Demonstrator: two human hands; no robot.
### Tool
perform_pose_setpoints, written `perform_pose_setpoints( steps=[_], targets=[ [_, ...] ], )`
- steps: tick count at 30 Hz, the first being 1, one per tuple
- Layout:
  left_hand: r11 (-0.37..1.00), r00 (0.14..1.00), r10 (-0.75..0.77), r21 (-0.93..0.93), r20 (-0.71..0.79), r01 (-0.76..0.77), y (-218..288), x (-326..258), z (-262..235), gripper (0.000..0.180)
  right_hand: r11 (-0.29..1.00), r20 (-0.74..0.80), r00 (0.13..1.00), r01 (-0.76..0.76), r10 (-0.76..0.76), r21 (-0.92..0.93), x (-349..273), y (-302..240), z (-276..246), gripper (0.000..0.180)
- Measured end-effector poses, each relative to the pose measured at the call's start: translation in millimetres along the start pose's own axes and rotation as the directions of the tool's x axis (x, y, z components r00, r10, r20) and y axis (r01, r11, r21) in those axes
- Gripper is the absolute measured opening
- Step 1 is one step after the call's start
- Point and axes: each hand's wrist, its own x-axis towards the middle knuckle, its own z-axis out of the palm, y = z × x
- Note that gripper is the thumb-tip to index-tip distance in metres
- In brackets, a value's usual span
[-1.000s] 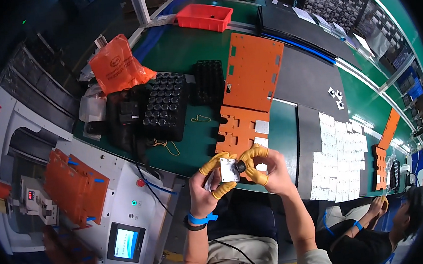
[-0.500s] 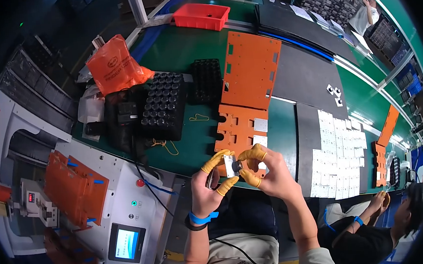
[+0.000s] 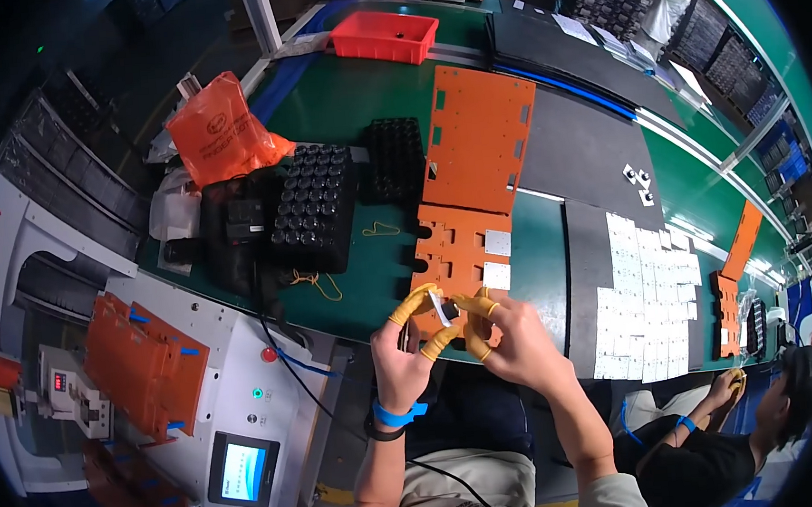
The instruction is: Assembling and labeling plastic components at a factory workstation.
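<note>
My left hand (image 3: 401, 354), with yellow finger cots on its fingertips, pinches a small white square plate (image 3: 440, 307) by its edges. The plate is turned almost edge-on. My right hand (image 3: 520, 340), also in yellow cots, closes on a small black round part (image 3: 451, 310) against the plate's right face. Whether the two pieces are joined, I cannot tell. Just beyond my hands lies an orange fixture (image 3: 462, 239) with cut-outs, its hinged orange panel (image 3: 480, 138) folded back. Two white square plates (image 3: 498, 241) sit along its right side.
A black tray of round dark parts (image 3: 314, 199) and a second black tray (image 3: 397, 159) stand left of the fixture. Many white plates (image 3: 643, 301) cover the mat at right. A red bin (image 3: 385, 36) is at the back. A machine with a screen (image 3: 244, 468) stands left; a co-worker (image 3: 716, 439) sits right.
The white plate has turned from showing its face to nearly edge-on. My right fingers have shifted and curled around the black part. A distant person at upper right has moved left, arms raised.
</note>
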Motion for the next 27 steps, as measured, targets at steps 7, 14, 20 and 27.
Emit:
perform_pose_setpoints(
  steps=[7,14,20,27],
  targets=[
    [0.981,0.972,-0.194,-0.061,-0.137,0.187,-4.5,-0.9,30.5,0.044,0.978,-0.409,0.913,-0.079,-0.007,-0.194,1.1,30.6,40.6,0.04],
    [0.746,0.885,-0.451,-0.494,0.118,0.446,-50.5,7.9,23.1,0.021,0.93,-0.447,0.863,-0.066,0.235,0.361,10.7,42.2,64.4,0.026],
    [0.891,0.923,-0.384,-0.274,-0.028,0.363,-48.3,40.7,5.9,0.023,0.983,-0.251,0.967,-0.004,0.051,0.182,9.4,51.0,54.6,0.035],
    [0.758,0.985,-0.018,0.64,-0.172,0.126,-83.8,121.5,2.5,0.03,0.934,-0.177,0.936,-0.257,0.305,0.25,-11.6,71.2,40.7,0.056]
  ],
)
